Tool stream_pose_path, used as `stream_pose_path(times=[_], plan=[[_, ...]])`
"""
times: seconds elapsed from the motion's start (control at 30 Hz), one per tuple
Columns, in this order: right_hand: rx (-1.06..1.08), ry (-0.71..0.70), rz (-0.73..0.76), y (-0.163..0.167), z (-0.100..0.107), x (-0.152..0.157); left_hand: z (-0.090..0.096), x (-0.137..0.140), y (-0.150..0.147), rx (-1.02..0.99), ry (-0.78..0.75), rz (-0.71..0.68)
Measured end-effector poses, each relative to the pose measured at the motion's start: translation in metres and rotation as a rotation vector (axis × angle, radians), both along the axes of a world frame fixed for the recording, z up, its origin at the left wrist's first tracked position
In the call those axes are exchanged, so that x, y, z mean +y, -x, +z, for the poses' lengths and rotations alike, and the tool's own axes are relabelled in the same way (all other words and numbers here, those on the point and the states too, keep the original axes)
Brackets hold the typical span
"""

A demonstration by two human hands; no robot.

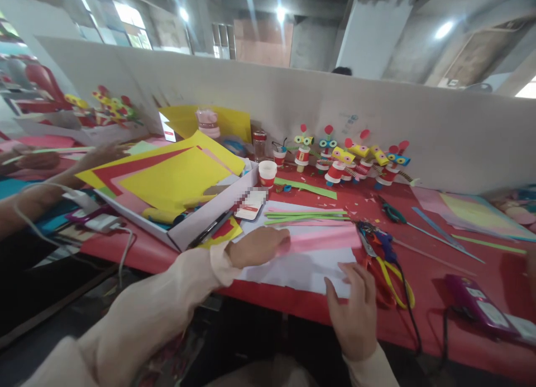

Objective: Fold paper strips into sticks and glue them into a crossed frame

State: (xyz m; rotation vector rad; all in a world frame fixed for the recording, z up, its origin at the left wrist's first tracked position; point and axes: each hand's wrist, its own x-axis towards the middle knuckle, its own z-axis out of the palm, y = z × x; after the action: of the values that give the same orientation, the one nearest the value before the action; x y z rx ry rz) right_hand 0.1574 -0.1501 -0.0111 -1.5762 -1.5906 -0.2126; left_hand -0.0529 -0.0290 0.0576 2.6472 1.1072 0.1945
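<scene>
Head view: the pink strip (324, 239) lies on white paper (288, 271) on the table (288, 305), long axis running sideways, right end toward the scissors (369, 247). The left hand (258, 246) is at its left end; I can't tell if those fingers grip. The right hand (355, 306) has its fingers loosely spread.

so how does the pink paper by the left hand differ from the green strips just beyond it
The pink paper is a broad band, while the green strips are several narrow lengths lying close together. The left hand is at the near-left end of the pink paper; neither hand is on the green strips. Both lie over the white sheet.
</scene>
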Motion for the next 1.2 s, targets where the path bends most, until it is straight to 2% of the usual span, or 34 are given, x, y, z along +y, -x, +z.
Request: stream_pose_path(times=[0.07,0.13,0.27,0.33,0.4,0.5,0.6,0.7,0.8,1.03,1.2], plan=[[-0.233,0.025,-0.034,-0.008,-0.003,0.012,-0.009,0.008,-0.001,0.152,-0.013,-0.068],[-0.375,0.124,-0.017,-0.014,-0.007,0.021,-0.017,0.011,-0.001,0.171,-0.058,-0.087],[-0.39,0.275,0.076,-0.022,-0.016,0.03,-0.03,-0.005,-0.002,0.061,-0.254,-0.105],[-0.378,0.294,0.094,-0.025,-0.019,0.032,-0.04,-0.022,-0.007,0.007,-0.244,-0.113],[-0.394,0.288,0.106,-0.026,-0.021,0.032,-0.05,-0.039,-0.015,-0.034,-0.213,-0.05],[-0.406,0.262,0.187,-0.027,-0.02,0.034,-0.06,-0.055,-0.027,-0.104,-0.244,0.099],[-0.387,0.233,0.286,-0.026,-0.018,0.038,-0.06,-0.054,-0.033,-0.066,-0.23,0.129],[-0.379,0.243,0.321,-0.023,-0.015,0.042,-0.057,-0.047,-0.034,0.005,-0.219,0.037],[-0.396,0.286,0.306,-0.019,-0.012,0.044,-0.056,-0.043,-0.035,-0.014,-0.249,-0.047],[-0.444,0.336,0.271,-0.017,-0.005,0.048,-0.059,-0.039,-0.043,0.024,-0.318,-0.092],[-0.54,0.347,0.265,-0.017,-0.001,0.049,-0.052,-0.035,-0.044,0.052,-0.323,-0.116]])
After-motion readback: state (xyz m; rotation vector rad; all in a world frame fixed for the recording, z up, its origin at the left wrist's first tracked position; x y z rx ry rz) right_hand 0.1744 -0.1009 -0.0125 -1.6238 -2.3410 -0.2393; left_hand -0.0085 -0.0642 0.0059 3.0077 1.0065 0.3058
